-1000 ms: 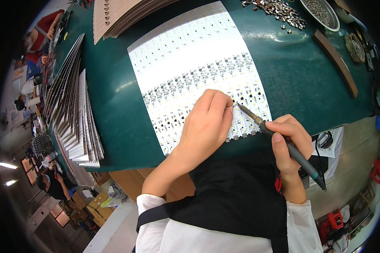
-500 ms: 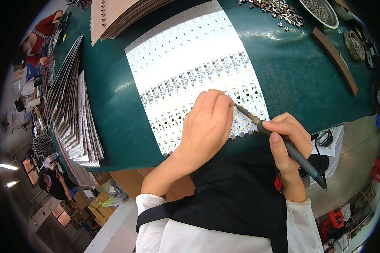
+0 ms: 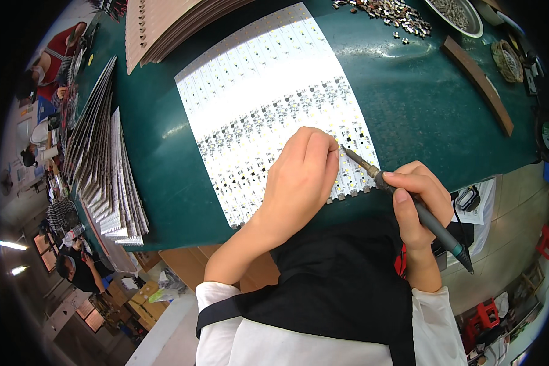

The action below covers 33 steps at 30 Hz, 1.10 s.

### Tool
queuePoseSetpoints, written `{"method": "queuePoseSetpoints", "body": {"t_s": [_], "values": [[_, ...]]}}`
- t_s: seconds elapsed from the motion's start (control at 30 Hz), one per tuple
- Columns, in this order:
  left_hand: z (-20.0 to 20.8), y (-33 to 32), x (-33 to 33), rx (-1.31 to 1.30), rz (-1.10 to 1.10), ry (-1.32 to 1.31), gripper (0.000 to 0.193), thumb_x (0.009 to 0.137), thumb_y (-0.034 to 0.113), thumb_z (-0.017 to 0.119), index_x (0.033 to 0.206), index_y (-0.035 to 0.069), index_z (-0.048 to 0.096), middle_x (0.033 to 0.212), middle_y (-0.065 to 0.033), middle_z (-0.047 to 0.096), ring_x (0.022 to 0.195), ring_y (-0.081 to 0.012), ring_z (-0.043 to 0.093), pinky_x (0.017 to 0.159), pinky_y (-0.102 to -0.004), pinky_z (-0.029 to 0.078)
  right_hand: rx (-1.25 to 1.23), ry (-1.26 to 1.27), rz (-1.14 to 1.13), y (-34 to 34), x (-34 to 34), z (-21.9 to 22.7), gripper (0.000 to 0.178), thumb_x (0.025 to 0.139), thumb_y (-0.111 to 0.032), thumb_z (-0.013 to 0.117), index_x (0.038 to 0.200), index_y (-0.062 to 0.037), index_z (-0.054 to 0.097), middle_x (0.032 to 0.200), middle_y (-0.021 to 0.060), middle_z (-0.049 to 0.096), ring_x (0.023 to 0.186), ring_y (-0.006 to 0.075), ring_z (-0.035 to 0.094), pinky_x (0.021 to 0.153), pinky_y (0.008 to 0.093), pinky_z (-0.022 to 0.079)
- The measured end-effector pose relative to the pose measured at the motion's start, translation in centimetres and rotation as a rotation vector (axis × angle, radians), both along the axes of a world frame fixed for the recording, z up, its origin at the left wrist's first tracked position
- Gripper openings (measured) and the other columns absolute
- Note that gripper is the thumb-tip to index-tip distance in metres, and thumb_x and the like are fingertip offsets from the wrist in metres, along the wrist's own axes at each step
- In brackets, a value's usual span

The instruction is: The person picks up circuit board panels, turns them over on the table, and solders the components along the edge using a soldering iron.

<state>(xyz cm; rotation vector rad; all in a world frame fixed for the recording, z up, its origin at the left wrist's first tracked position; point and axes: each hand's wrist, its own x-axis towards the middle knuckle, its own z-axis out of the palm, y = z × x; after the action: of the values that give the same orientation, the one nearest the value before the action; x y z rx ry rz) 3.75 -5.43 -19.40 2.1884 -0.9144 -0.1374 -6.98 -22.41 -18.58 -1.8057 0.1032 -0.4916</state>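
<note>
A white circuit board panel (image 3: 256, 113) with rows of small yellow and black components lies on the green table. My right hand (image 3: 422, 198) grips a soldering iron (image 3: 402, 198) like a pen, its handle slanting down to the right. The iron's tip points at the panel, right beside the fingertips of my left hand (image 3: 302, 174). That left hand rests over the panel's near half, fingers curled in and pinched together. Whatever it pinches, if anything, is hidden or too small to name. Small metal connectors (image 3: 341, 196) line the panel's near edge.
A stack of brown boards (image 3: 171, 27) stands beyond the panel. Fanned white panels (image 3: 113, 183) lie at left. Far right are a heap of small metal parts (image 3: 396, 17), a metal bowl (image 3: 454, 15) and a curved brown strip (image 3: 477, 82). Other people sit farther left.
The view has shifted slightly, so the panel and table items appear a little to the left. The iron's tip has moved slightly and now shows a small gap from my left fingertips.
</note>
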Motion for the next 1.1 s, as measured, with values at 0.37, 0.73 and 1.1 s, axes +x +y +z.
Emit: {"method": "queuePoseSetpoints", "body": {"t_s": [0.37, 0.73, 1.1], "values": [[0.6, -0.5, -0.4, 0.053, 0.005, -0.122, 0.013, 0.08, -0.004, 0.067, 0.089, 0.001, 0.058, 0.09, -0.0111, 0.059, 0.08, -0.0269, 0.061, 0.068, -0.0353, 0.05, 0.014, 0.005, 0.027, -0.4, -0.1, 0.2, 0.013, 0.08, 0.002, 0.061, 0.091, 0.0055, 0.067, 0.073, 0.0123, 0.062, 0.064, 0.0188, 0.057, 0.058, 0.0283, 0.045], [1.3, -0.8, 0.0, -0.032, 0.079, 0.222, 0.009, 0.085, -0.001, 0.061, 0.093, 0.002, 0.057, 0.09, -0.0134, 0.057, 0.078, -0.0331, 0.06, 0.068, -0.0407, 0.049, 0.005, -0.044, -0.067, -1.4, -0.6, -0.2, 0.014, 0.082, -0.002, 0.061, 0.091, 0.0056, 0.068, 0.072, 0.011, 0.061, 0.063, 0.0177, 0.055, 0.056, 0.0278, 0.041], [0.2, -1.8, -0.1, -0.001, -0.03, -0.049, 0.015, 0.079, -0.005, 0.066, 0.088, 0.001, 0.057, 0.086, -0.011, 0.058, 0.076, -0.0271, 0.061, 0.066, -0.0353, 0.05, 0.013, 0.005, -0.001, -1.6, -0.4, 0.0, 0.014, 0.082, 0.001, 0.061, 0.093, 0.0044, 0.067, 0.074, 0.0106, 0.061, 0.066, 0.0172, 0.055, 0.06, 0.0276, 0.043]]}}
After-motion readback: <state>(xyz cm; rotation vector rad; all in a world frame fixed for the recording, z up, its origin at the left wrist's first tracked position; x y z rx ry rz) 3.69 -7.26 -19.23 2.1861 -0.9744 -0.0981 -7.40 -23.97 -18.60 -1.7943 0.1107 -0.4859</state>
